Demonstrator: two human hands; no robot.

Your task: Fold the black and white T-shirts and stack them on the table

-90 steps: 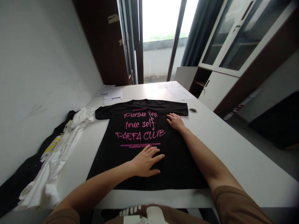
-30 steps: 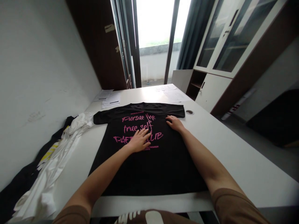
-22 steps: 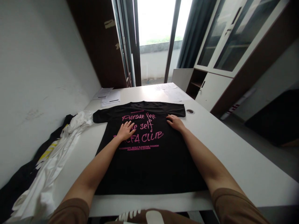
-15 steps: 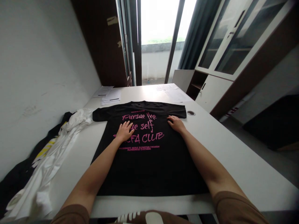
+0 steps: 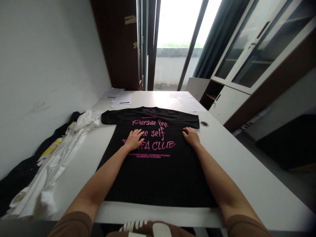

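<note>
A black T-shirt point(image 5: 158, 177) with pink lettering lies spread flat, its collar away from me and its hem near the table's front edge. My left hand point(image 5: 134, 140) rests palm down on the left part of the print, fingers spread, covering some letters. At the shirt's right side, just below the sleeve, my right hand point(image 5: 192, 136) lies on the fabric with its fingers slightly bent. No cloth shows pinched in either hand.
The shirt is on a white table point(image 5: 247, 177). White garments point(image 5: 61, 161) and dark clothing point(image 5: 32, 171) are heaped along the left wall. Papers point(image 5: 120, 98) lie at the far left, with more sheets point(image 5: 186, 102) at the far right. A round cable hole point(image 5: 204, 124) is beside the right sleeve.
My right hand has slid slightly outward and toward me along the shirt's right side. My left hand stays almost in place on the print. The head view has tilted slightly.
</note>
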